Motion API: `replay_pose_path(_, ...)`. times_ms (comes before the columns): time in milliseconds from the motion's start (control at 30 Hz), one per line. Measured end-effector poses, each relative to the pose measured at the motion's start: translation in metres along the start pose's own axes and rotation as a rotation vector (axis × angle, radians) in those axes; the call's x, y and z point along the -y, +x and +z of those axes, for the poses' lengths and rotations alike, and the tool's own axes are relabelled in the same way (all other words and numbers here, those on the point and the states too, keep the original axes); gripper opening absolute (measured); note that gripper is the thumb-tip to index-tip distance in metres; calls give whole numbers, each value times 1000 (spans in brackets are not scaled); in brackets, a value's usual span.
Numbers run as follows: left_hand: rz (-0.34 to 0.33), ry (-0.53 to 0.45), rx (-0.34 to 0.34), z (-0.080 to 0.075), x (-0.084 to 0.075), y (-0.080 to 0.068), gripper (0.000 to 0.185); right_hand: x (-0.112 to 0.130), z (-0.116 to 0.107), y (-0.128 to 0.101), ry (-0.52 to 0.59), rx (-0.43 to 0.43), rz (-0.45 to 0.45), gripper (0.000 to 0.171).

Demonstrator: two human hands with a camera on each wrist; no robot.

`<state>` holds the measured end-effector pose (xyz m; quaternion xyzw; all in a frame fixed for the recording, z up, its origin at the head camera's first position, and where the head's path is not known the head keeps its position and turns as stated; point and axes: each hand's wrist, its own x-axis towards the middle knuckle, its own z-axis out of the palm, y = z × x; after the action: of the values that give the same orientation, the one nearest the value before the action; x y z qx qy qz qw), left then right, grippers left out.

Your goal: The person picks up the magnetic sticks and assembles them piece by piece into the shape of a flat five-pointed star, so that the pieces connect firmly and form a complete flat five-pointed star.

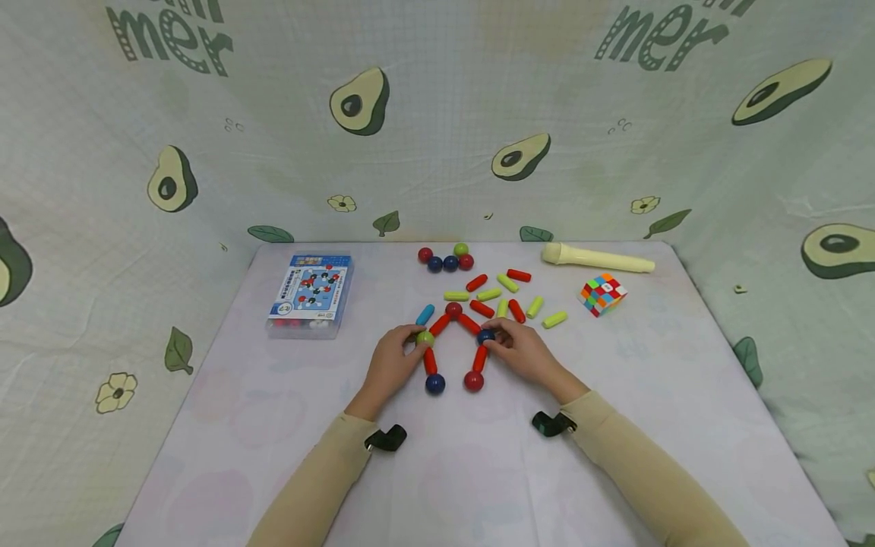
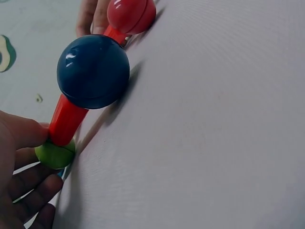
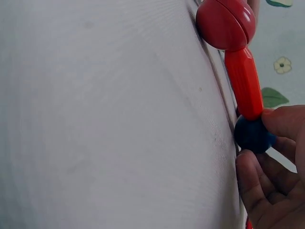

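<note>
A chain of balls joined by red rods (image 1: 430,361) lies on the table, bent like an arch. At its top is a red ball (image 1: 454,310); the ends carry a dark blue ball (image 2: 93,71) on the left and a red ball (image 3: 226,23) on the right. My left hand (image 1: 393,363) pinches the green ball (image 2: 55,154) at the left bend between thumb and fingers. At the right bend, the thumb and fingers of my right hand (image 1: 529,353) grip another dark blue ball (image 3: 253,135). A loose blue rod (image 1: 425,314) lies by the left fingertips.
Beyond the hands lie several loose lime rods (image 1: 555,320) and red rods (image 1: 519,275). Farther back sits a group of red, green and blue balls (image 1: 450,263). A boxed kit (image 1: 311,292) is at left; a colour cube (image 1: 603,295) and a pale yellow stick (image 1: 601,259) are at right.
</note>
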<state>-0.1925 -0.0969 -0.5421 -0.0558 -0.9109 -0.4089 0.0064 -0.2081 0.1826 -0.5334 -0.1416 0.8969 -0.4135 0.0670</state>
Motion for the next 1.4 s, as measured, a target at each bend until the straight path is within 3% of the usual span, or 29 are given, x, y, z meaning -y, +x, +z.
replay_pose_path(267,-2,4,-53,4,-2,4,33,-1,-7,-2,-43,-6,9,33)
replay_pose_path(633,-2,-4,-77,7,0,8,33,1,-11,-3,-41,-12,17,34)
replay_pose_path(1067,-12,-21,-59,3,3,4,37,-13,-25,-1,-56,-204,92,30)
replay_pose_path(1400,-9,-6,-49,5,6,6,37,-18,-31,13,-162,-228,196,39)
